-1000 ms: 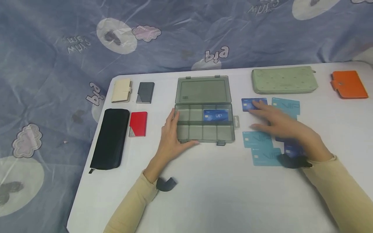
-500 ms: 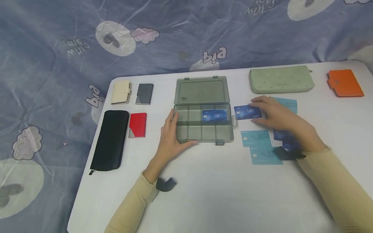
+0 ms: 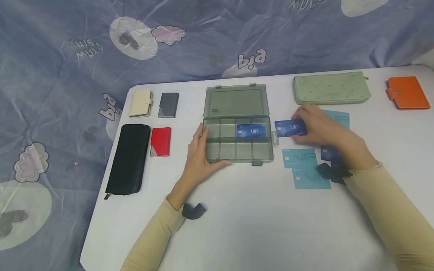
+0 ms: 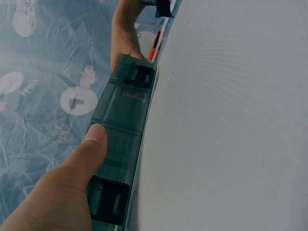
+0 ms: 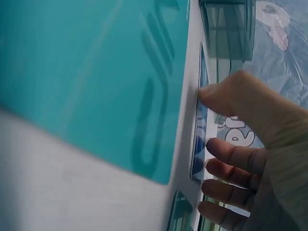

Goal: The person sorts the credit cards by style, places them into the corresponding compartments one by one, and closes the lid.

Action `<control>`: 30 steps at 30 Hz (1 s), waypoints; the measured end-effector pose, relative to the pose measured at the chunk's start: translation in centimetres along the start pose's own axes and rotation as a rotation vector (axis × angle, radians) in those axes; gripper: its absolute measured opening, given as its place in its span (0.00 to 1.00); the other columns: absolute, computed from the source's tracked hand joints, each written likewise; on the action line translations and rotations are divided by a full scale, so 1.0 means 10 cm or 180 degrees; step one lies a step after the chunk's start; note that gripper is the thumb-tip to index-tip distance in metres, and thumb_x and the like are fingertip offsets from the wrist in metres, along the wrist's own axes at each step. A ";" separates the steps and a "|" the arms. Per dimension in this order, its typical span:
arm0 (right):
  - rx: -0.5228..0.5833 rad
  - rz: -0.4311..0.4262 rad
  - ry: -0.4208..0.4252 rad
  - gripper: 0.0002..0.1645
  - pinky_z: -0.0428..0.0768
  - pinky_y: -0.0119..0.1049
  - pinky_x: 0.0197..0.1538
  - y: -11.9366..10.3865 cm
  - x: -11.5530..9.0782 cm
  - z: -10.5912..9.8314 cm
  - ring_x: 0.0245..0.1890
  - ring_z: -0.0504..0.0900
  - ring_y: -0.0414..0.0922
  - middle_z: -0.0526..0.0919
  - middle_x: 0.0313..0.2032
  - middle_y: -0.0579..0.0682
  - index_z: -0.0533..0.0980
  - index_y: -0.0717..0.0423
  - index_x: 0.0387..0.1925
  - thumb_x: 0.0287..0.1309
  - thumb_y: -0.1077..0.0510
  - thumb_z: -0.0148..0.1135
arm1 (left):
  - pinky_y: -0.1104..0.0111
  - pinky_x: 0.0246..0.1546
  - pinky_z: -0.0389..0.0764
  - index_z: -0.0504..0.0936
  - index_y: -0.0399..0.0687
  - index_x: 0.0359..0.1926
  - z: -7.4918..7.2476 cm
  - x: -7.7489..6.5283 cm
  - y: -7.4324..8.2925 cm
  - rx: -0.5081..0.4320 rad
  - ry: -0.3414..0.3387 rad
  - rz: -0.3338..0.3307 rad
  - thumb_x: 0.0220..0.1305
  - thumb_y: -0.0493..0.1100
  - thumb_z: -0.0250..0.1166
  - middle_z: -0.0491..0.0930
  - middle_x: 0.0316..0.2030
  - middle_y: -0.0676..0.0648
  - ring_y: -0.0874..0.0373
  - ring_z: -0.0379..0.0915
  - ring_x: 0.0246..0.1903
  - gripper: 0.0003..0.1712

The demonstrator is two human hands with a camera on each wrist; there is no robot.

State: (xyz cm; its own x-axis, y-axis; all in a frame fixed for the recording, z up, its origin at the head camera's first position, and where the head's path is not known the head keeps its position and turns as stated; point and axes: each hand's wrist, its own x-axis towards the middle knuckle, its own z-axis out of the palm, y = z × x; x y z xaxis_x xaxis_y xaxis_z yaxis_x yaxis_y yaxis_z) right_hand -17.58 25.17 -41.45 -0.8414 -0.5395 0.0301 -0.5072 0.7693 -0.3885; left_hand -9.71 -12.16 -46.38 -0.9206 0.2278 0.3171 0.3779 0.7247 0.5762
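My left hand (image 3: 198,162) rests at the near left corner of a clear grey-green compartment box (image 3: 228,151), its lid (image 3: 237,101) laid back. The thumb lies along the front wall, and the straight fingers touch the left side. One blue VIP card (image 3: 251,131) lies in the far right compartments. Just right of the box, my right hand (image 3: 317,126) pinches a second blue VIP card (image 3: 288,128) by its right end, with the thumb at the near edge. In the right wrist view, the thumb touches this blue card (image 5: 198,139); whether it lies flat on the table is unclear.
Teal cards (image 3: 300,158) and partly hidden dark blue cards (image 3: 329,153) lie under and near the right forearm. Behind are a green wallet (image 3: 332,88) and an orange card holder (image 3: 408,93). Left stand a black wallet (image 3: 128,160), red case (image 3: 161,141), grey case (image 3: 168,105) and cream holder (image 3: 140,102).
My right hand has taken the blue card beneath it and drawn it left and slightly nearer, beside the box's hanging tab. The left hand has stayed on the box.
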 end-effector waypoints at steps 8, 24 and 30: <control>0.0022 0.0175 -0.0176 0.31 0.65 0.50 0.52 0.00 0.04 -0.03 0.45 0.66 0.52 0.70 0.42 0.56 0.73 0.64 0.42 0.36 0.52 0.75 | 0.54 0.53 0.62 0.50 0.45 0.71 0.00 0.00 0.00 -0.0014 -0.0014 -0.0015 0.37 0.70 0.70 0.44 0.72 0.44 0.53 0.48 0.68 0.66; 0.0021 0.0520 -0.0422 0.38 0.72 0.48 0.43 -0.08 -0.03 -0.06 0.37 0.74 0.51 0.78 0.39 0.59 0.67 0.64 0.50 0.41 0.48 0.72 | 0.54 0.53 0.63 0.50 0.47 0.71 -0.01 0.00 0.00 0.0009 -0.0048 -0.0045 0.37 0.70 0.70 0.44 0.72 0.45 0.51 0.51 0.67 0.66; 0.0205 0.0549 -0.0443 0.42 0.67 0.56 0.54 -0.04 -0.09 -0.10 0.50 0.71 0.58 0.73 0.50 0.63 0.65 0.65 0.56 0.45 0.49 0.71 | 0.54 0.54 0.63 0.49 0.47 0.71 0.00 0.01 0.00 0.0011 -0.0037 -0.0027 0.37 0.70 0.70 0.44 0.72 0.45 0.51 0.51 0.67 0.66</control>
State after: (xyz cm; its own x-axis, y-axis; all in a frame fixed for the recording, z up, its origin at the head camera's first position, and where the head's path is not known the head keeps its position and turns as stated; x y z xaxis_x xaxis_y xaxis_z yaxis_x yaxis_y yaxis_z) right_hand -16.84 25.66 -40.40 -0.8786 -0.4473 -0.1673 -0.3414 0.8333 -0.4349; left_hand -9.75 -12.16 -46.32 -0.9249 0.2291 0.3036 0.3697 0.7289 0.5762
